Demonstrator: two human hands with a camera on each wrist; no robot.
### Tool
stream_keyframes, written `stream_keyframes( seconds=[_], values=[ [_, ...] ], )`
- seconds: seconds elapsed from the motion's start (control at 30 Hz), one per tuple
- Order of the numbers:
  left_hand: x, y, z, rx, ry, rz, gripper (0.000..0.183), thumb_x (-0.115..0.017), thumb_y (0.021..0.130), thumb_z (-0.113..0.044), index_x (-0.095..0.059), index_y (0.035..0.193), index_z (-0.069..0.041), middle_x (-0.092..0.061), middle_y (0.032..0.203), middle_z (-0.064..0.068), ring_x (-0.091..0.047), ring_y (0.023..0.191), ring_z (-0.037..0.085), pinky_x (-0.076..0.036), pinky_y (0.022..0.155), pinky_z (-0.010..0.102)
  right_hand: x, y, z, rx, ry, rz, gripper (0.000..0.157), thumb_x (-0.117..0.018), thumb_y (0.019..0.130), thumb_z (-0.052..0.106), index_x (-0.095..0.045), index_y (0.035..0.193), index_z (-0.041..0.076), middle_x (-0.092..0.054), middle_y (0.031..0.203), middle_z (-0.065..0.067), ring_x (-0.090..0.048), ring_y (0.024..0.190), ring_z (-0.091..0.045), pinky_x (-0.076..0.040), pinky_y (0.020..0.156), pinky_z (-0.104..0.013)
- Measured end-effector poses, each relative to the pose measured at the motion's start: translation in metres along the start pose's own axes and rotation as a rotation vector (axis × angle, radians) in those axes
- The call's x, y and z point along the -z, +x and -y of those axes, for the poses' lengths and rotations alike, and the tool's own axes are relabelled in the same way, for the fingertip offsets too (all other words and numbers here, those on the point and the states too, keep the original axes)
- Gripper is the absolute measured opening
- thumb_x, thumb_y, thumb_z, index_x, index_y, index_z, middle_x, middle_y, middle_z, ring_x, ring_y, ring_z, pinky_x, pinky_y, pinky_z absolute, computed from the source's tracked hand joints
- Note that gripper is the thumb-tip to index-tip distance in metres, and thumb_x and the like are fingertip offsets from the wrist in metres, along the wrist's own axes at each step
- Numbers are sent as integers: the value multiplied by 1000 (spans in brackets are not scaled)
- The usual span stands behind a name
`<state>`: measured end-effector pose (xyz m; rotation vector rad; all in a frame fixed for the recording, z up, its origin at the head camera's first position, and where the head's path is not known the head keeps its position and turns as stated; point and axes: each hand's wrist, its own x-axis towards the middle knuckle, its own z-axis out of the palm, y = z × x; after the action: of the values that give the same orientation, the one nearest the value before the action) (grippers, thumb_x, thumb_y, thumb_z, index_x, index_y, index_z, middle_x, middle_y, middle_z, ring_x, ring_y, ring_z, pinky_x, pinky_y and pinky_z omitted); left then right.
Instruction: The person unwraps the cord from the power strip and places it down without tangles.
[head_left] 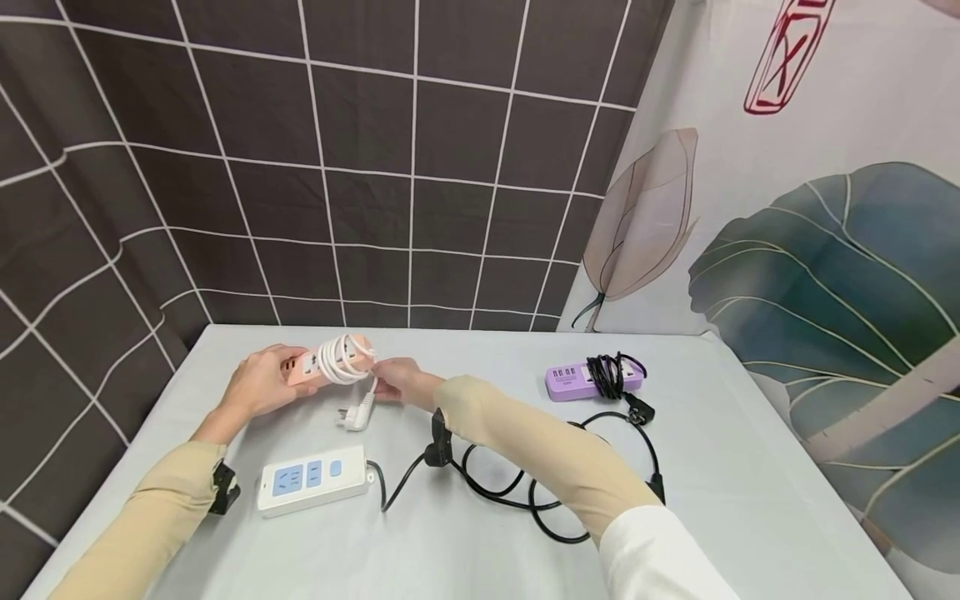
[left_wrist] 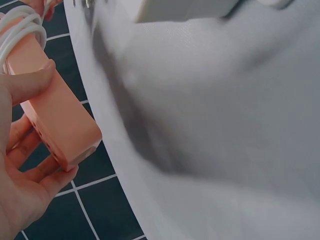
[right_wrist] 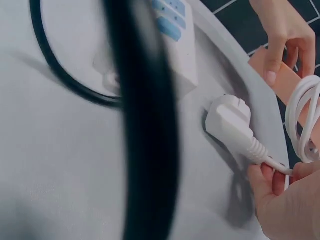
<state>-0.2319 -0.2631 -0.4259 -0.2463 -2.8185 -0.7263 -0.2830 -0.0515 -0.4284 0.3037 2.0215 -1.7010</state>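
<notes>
My left hand [head_left: 258,382] grips the left end of a peach power strip [head_left: 306,369], thumb on one side and fingers on the other, as the left wrist view shows [left_wrist: 60,110]. White cord [head_left: 341,360] is wound in several turns around the strip's right part. At the strip's right end, my right hand [head_left: 399,379] pinches the cord close behind its white plug [right_wrist: 227,120]. The plug [head_left: 360,414] hangs below the strip, its prongs pointing left in the head view.
A white power strip [head_left: 315,481] with blue sockets lies in front, its black cord [head_left: 487,492] looping rightward under my right arm. A purple power strip [head_left: 573,382] wrapped in black cord lies at the right. A dark tiled-pattern backdrop [head_left: 375,200] rises behind the table.
</notes>
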Motion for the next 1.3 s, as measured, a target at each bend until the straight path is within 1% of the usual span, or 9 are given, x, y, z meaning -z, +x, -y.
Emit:
stream_keyframes(
  seconds=[0.13, 0.23, 0.4, 0.53, 0.7, 0.87, 1.0, 1.17, 1.3],
  values=[
    [0, -1, 0, 2, -7, 9, 64, -82, 69, -24, -60, 122, 4, -62, 118, 27, -59, 97, 39, -45, 79, 51, 6, -2, 0, 58, -34, -54, 23, -60, 91, 9, -66, 111, -1, -57, 72, -2, -54, 60, -8, -57, 68, -23],
    [-1, -2, 1, 4, -10, 16, 64, -83, 68, -24, -60, 121, 4, -62, 117, 27, -59, 95, 38, -45, 77, 50, 11, -4, 1, 141, -165, -84, 20, -61, 92, 12, -67, 107, 0, -57, 71, 0, -52, 57, -6, -55, 63, -21],
    [-2, -4, 4, 5, -5, 25, 63, -83, 68, -24, -61, 120, 4, -63, 116, 27, -59, 93, 36, -44, 76, 48, 20, -6, 5, 314, -418, -70, 17, -61, 93, 14, -65, 103, 1, -69, 83, -9, -59, 61, -9, -56, 65, -25],
    [-4, -4, 6, 4, -10, 30, 63, -83, 68, -25, -61, 120, 4, -63, 116, 27, -59, 93, 37, -44, 76, 47, 25, -7, 9, 405, -528, -61, 14, -62, 92, 14, -66, 98, 2, -72, 87, -12, -63, 62, -11, -52, 58, -20],
    [-4, -4, 6, 0, -10, 25, 63, -83, 68, -23, -61, 120, 5, -63, 116, 28, -60, 96, 39, -45, 79, 51, 29, -7, 12, 446, -564, -72, 13, -65, 90, 13, -69, 95, 2, -71, 83, -11, -58, 56, -7, -49, 53, -17],
    [-4, -4, 5, 4, -7, 37, 62, -83, 68, -22, -62, 119, 5, -63, 116, 27, -60, 95, 38, -45, 80, 52, 32, -6, 16, 439, -573, -73, 13, -66, 90, 14, -69, 94, 2, -70, 82, -10, -54, 55, -6, -51, 54, -18],
    [-4, -4, 4, -1, -8, 47, 62, -83, 68, -23, -62, 119, 5, -62, 118, 27, -60, 100, 41, -45, 83, 53, 34, -5, 19, 437, -594, -69, 14, -66, 89, 14, -70, 95, 2, -70, 83, -9, -53, 57, -6, -51, 55, -17],
    [-4, -3, 0, -25, -8, 50, 62, -83, 68, -21, -62, 119, 6, -62, 118, 28, -59, 101, 42, -45, 84, 54, 39, -2, 25, 498, -666, -68, 13, -67, 89, 15, -70, 92, 3, -71, 83, -10, -52, 56, -5, -48, 52, -16],
    [-3, -1, -3, -31, -1, 59, 62, -83, 68, -21, -62, 119, 6, -63, 117, 28, -59, 102, 42, -45, 85, 54, 41, 0, 29, 575, -775, -91, 12, -67, 89, 16, -71, 91, 5, -71, 82, -6, -52, 57, -4, -41, 51, -14]
  ],
)
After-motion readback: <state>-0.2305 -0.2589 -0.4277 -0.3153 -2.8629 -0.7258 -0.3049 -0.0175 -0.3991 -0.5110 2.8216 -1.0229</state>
